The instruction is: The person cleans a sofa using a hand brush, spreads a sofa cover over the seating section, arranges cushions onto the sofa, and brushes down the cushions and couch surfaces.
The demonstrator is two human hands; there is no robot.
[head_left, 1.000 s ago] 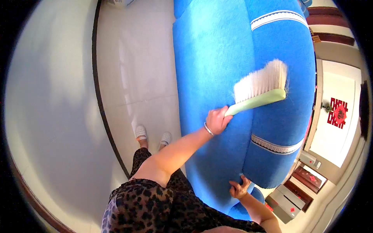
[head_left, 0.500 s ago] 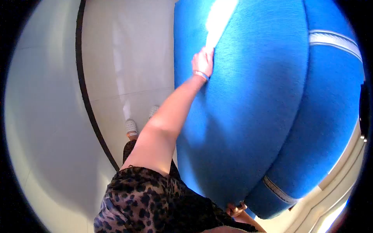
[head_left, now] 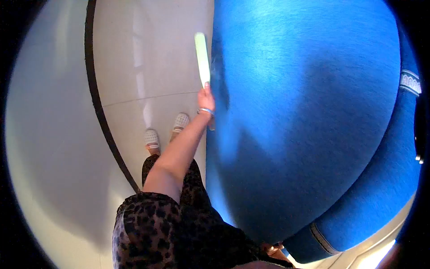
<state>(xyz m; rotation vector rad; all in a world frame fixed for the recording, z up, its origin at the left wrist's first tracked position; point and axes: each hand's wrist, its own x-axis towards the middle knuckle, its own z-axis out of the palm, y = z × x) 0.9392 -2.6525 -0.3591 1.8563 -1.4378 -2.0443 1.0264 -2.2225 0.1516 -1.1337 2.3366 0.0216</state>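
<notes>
My left hand (head_left: 206, 99), with a band at the wrist, is closed round the lower part of a long, flat, pale greenish-white paddle-shaped thing (head_left: 202, 58). The paddle is held beside the left edge of a wide blue fabric surface (head_left: 286, 116), over the floor side. Whether it has bristles I cannot make out. At the bottom, close to the corner of the blue fabric, my right hand (head_left: 274, 250) shows only in part. Its fingers are curled, and what they hold, if anything, is hidden.
A blue cushion-like section (head_left: 367, 215) with patterned trim bands (head_left: 323, 238) lies along the right. Pale moulded furniture (head_left: 380, 237) shows beyond it. On the left are light floor tiles (head_left: 170, 54), a dark strip (head_left: 96, 98) and my white shoes (head_left: 181, 121).
My left hand has drawn the paddle-shaped thing off the blue fabric, leftward and toward me. The view has shifted slightly, and my right hand sits a little lower.
</notes>
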